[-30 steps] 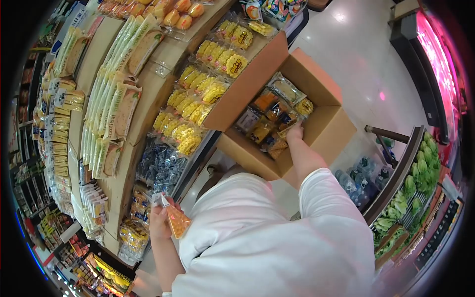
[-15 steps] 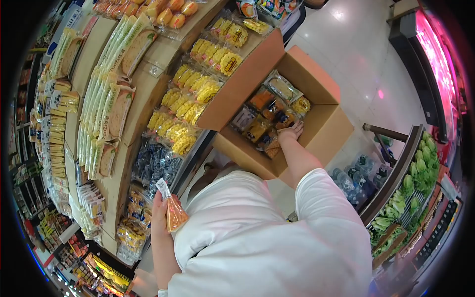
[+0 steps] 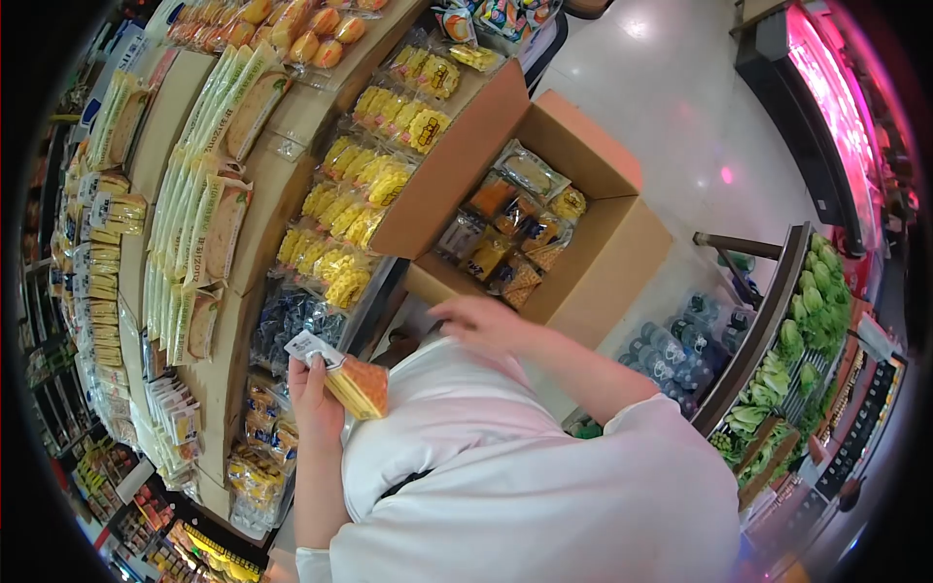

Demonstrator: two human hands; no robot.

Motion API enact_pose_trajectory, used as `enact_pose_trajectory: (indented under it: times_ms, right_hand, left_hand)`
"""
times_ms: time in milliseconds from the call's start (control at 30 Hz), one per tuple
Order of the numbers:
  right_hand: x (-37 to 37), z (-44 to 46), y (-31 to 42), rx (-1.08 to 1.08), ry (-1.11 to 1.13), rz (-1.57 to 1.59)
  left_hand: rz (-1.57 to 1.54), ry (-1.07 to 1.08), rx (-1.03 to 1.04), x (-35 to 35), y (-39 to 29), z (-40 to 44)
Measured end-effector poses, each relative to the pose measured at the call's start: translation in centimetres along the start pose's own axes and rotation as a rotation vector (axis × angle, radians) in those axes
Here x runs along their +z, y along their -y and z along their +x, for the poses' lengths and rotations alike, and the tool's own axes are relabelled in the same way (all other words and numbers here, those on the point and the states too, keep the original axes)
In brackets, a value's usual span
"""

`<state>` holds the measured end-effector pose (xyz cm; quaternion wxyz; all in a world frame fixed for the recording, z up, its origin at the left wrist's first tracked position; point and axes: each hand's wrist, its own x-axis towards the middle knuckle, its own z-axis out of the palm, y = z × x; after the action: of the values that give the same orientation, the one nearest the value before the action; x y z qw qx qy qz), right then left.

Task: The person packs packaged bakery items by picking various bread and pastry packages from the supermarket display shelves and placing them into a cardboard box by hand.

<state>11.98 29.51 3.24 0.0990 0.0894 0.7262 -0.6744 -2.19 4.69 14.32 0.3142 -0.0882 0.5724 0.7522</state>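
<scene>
My left hand (image 3: 313,394) is closed on the top of a clear packet with a white label and orange-yellow food inside (image 3: 358,387), held in front of my shirt. My right hand (image 3: 476,323) is in the air between my body and the open cardboard box (image 3: 593,243), its fingers apart and holding nothing I can see. Several wrapped packets (image 3: 515,225) lie inside the box. Yellow packaged snacks (image 3: 345,185) stand in rows on the shelf left of the box, with dark blue packets (image 3: 292,319) nearer to me.
Wooden shelves (image 3: 260,199) at the left bear long wrapped breads (image 3: 209,214). Bottles (image 3: 671,345) stand on the floor at the right, beside a rack of green vegetables (image 3: 792,350). A black case with pink light (image 3: 812,117) is at the upper right.
My right hand has come out of the box, back toward my body. My left hand still holds its packet, now turned so its broad side shows. The whole view has shifted a little.
</scene>
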Motion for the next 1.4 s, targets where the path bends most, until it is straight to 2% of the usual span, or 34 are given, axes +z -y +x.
enact_pose_trajectory:
  times_ms: [67, 133, 167, 267, 300, 433, 467, 533, 600, 667, 733, 800, 867, 967, 1067, 1167, 1267, 1367, 1400]
  right_hand:
    - [2.1, -0.7, 4.3, -0.093, 0.098, 0.387]
    - [3.1, -0.5, 6.7, -0.041, 0.148, 0.463]
    - [3.4, -0.4, 7.3, -0.015, 0.175, 0.501]
    - [2.8, 0.5, 7.1, 0.077, 0.163, 0.432]
    - [2.5, 0.4, 6.7, -0.044, 0.091, 0.336]
    - [-0.3, 0.8, 6.3, 0.018, 0.203, 0.155]
    - [-1.3, 1.0, 5.7, -0.042, 0.214, 0.075]
    - [-3.2, 1.5, 2.6, -0.168, 0.239, -0.079]
    - [-7.5, 2.3, -3.3, -0.174, 0.153, -0.361]
    - [-11.1, 2.3, -8.6, -0.049, 0.088, -0.661]
    - [-14.5, 1.9, -12.2, 0.198, 0.067, -0.854]
    - [-17.2, 1.8, -17.6, 0.333, 0.118, -1.055]
    - [-18.8, 1.4, -22.7, 0.436, 0.112, -1.123]
    - [-19.0, 1.3, -25.0, 0.632, 0.186, -1.133]
    - [-18.2, 2.1, -33.9, 0.747, 0.184, -1.071]
    - [-17.1, 3.4, -28.2, 0.83, 0.242, -1.067]
    - [-16.5, 3.7, -28.5, 0.855, 0.324, -1.025]
    - [-15.0, 3.4, -27.0, 0.83, 0.192, -1.157]
    - [-14.7, 3.9, -26.1, 0.838, 0.22, -1.133]
  left_hand:
    - [0.027, 0.034, 0.029, 1.0, 0.4, 0.2]
    - [0.102, 0.023, 0.069, 2.2, 1.0, 0.5]
    - [0.096, 0.118, 0.077, 2.2, 1.2, 0.8]
    - [0.25, 0.264, 0.061, 3.5, 0.7, 0.9]
    - [0.333, 0.274, 0.084, 3.2, 0.9, 0.9]
    - [0.57, 0.339, 0.047, 3.1, 1.4, 0.7]
    - [0.576, 0.335, 0.022, 3.1, 1.5, 0.8]
    - [0.592, 0.324, -0.029, 3.2, 1.7, 1.2]
    - [0.523, 0.287, -0.063, 2.5, 2.1, 1.4]
    - [0.524, 0.271, -0.087, 0.8, 2.7, 1.5]
    - [0.524, 0.232, -0.126, 0.3, 2.8, 1.1]
    - [0.527, 0.194, -0.163, 0.0, 2.9, 0.7]
    - [0.537, 0.158, -0.195, -0.1, 3.0, 0.4]
    - [0.531, 0.127, -0.221, -0.6, 3.5, 0.3]
    - [0.544, 0.122, -0.246, -0.3, 3.6, 0.1]
    - [0.584, 0.12, -0.291, -0.2, 3.8, 0.1]
    - [0.62, 0.125, -0.313, -0.3, 4.0, 0.0]
    - [0.646, 0.138, -0.325, -0.5, 4.2, -0.2]
    - [0.652, 0.132, -0.321, -0.7, 4.2, -0.2]
